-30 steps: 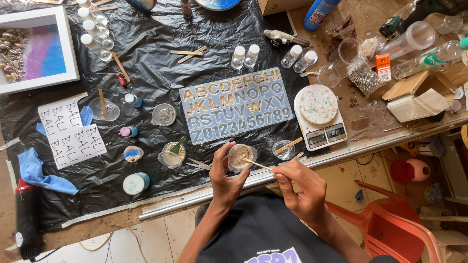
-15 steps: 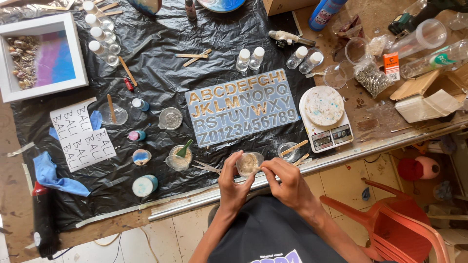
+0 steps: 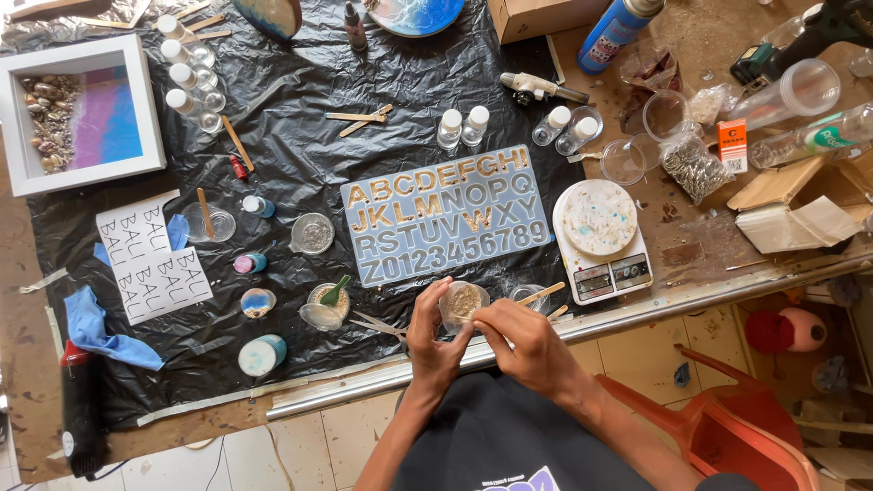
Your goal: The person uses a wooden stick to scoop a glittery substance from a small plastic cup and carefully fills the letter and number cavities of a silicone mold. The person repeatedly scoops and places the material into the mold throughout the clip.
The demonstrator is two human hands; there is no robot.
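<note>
- Over the near edge of the worktop point(image 3: 709, 238), the left hand point(image 3: 435, 338) grips a small clear cup point(image 3: 462, 302) of gold-brown flakes by its left side, fingers curled round the wall, and holds it tipped toward the person.
- Beside it, the right hand point(image 3: 526, 338) is pinched at the cup's mouth, thumb and fingers together at the rim. Whether they hold a pinch of flakes or a thin tool is too small to tell.
- A second ago the hands were apart: the left held the cup alone and the right was off to the side, low by the edge. Half a second ago the right had come in next to the cup. Now the two hands meet over it.
- My reading is that the work has gone from simply holding the cup to drawing something out of it or handling its rim.
- Just beyond the cup lies the pale blue letter mould point(image 3: 443, 215) on black plastic sheeting point(image 3: 300, 155). Its top row of letters and part of the second look filled with gold; the lower rows look unfilled.
- Near the right hand stands another small cup with a wooden stick point(image 3: 540, 294) across it, and next to that a kitchen scale point(image 3: 602, 238) carrying a speckled round disc.
- Left of the left hand lie scissors point(image 3: 376, 323) and a cup with a green spatula point(image 3: 333, 292).
</note>
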